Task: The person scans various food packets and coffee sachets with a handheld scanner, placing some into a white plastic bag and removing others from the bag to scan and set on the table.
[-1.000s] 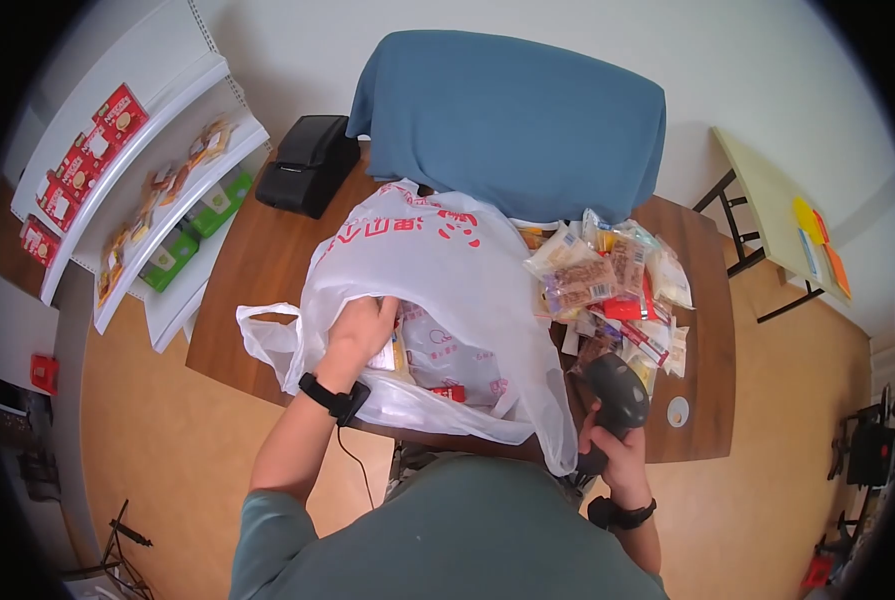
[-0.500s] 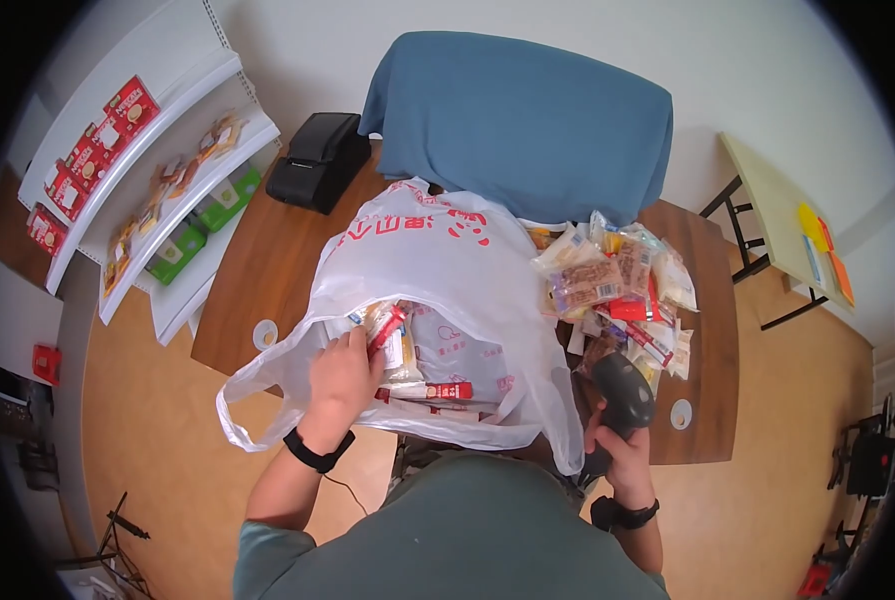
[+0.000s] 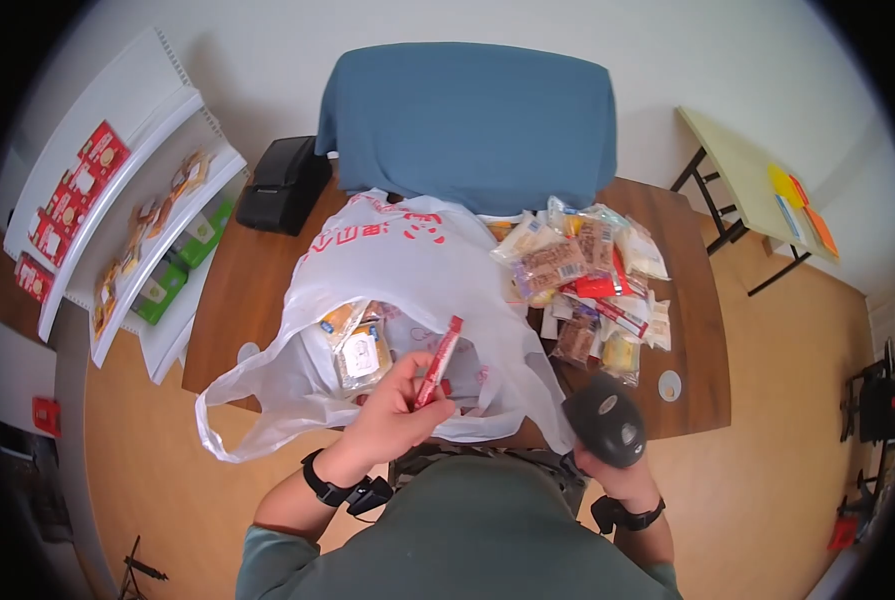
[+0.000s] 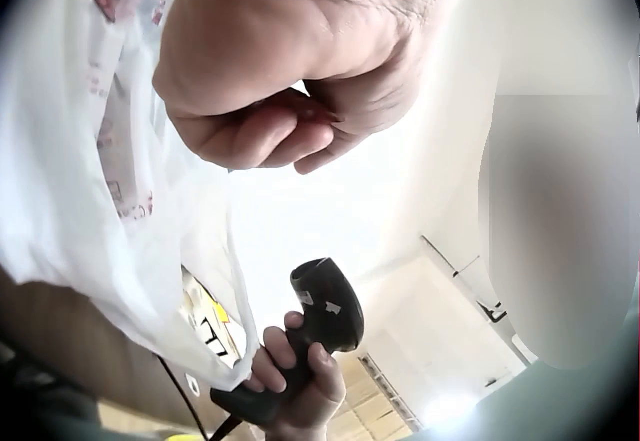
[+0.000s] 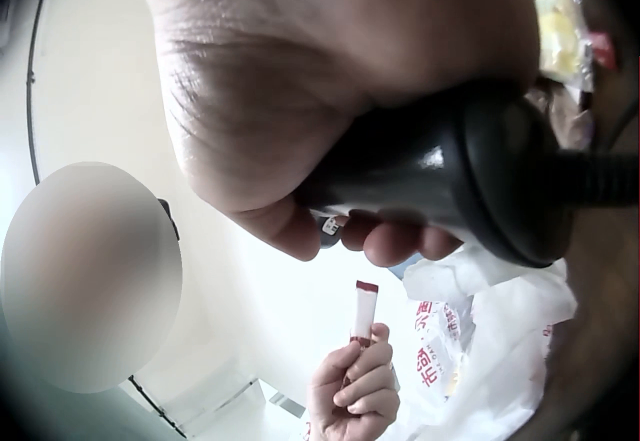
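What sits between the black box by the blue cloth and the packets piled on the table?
The white plastic bag with red print, between the black box and the piled packets; the head view shows it.

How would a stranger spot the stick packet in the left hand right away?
Start at the brown table, where a white plastic bag with red print sits in front of the blue cloth. At the bag's open mouth, the left hand holds the slim red-and-white stick packet. Unlike the heaped packets beside the bag, it is held up alone.
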### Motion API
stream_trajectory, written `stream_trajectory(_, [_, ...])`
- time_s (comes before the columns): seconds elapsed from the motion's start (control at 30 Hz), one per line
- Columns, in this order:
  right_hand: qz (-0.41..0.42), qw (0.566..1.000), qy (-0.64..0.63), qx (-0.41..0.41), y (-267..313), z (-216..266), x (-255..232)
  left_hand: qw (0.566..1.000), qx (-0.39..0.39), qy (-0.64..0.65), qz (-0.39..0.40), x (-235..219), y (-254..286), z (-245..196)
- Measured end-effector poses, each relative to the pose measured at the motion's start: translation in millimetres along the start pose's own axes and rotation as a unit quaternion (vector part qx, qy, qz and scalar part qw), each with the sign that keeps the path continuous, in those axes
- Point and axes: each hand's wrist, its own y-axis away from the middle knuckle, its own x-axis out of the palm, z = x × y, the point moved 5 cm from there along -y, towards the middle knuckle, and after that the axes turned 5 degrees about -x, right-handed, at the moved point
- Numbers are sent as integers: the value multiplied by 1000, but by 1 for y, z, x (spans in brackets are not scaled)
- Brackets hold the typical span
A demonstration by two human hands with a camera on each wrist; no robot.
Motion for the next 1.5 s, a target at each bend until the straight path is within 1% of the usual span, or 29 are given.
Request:
stream_trajectory(0.03, [7,1000,19,-17,0,11,6,995,-22,80,59,8,-7,8])
stream_trajectory(0.07, [14,999,37,-32,0,19,10,979,-47,158,118,18,-12,10])
stream_trajectory(0.1, [27,996,57,-58,0,21,11,964,-107,199,137,26,-13,13])
stream_trajectory(0.13, [17,996,59,-59,-1,21,9,964,-110,195,146,32,-19,13])
stream_trajectory(0.2, [46,997,40,-45,0,20,8,915,-174,283,227,52,-27,14])
stream_trajectory(0.23, [40,998,39,-41,0,21,8,913,-174,272,248,58,-31,14])
stream_trajectory(0.27, [34,998,36,-39,0,20,6,913,-179,270,250,60,-37,20])
stream_trajectory(0.33, [41,996,39,-61,-1,20,4,875,-195,335,290,66,-47,28])
stream_trajectory(0.37, [42,997,30,-51,-1,19,3,882,-206,325,274,66,-52,30])
stream_trajectory(0.4, [41,997,29,-52,-1,17,1,882,-206,322,273,69,-55,29])
stream_trajectory(0.47, [50,997,21,-62,-2,12,-2,910,-210,288,210,69,-63,30])
stream_trajectory(0.6, [39,997,-1,-65,-6,8,-9,915,-223,256,218,75,-70,30])
stream_trajectory(0.67, [41,999,-29,-16,-7,2,-12,909,-237,236,247,81,-70,33])
stream_trajectory(0.8, [56,995,-79,-1,-9,-17,-21,913,-246,214,244,91,-73,36])
stream_trajectory(0.87, [52,994,-96,-24,-11,-15,-22,919,-255,194,232,94,-76,37])
stream_trajectory(1.0, [41,994,-96,-14,-11,-13,-26,923,-257,181,222,104,-81,31])
stream_trajectory(1.07, [15,994,-108,9,-10,-14,-31,943,-240,157,171,107,-86,24])
stream_trajectory(1.1, [13,994,-110,8,-9,-18,-33,943,-241,154,172,109,-89,23])
stream_trajectory(1.17, [5,989,-146,-9,-8,-26,-38,967,-163,83,175,112,-97,14])
stream_trajectory(1.2, [1,989,-148,-9,-8,-29,-42,967,-165,81,177,116,-99,11])
stream_trajectory(1.27, [0,985,-171,-22,-7,-33,-45,976,-151,50,148,121,-104,3])
stream_trajectory(1.3, [0,985,-174,-21,-7,-34,-48,976,-154,49,146,124,-108,5])
stream_trajectory(1.37, [49,993,-103,7,-5,-34,-50,979,-128,91,128,127,-120,5])
stream_trajectory(1.5, [82,992,-90,14,-12,-16,-45,980,-142,84,114,130,-130,-8])
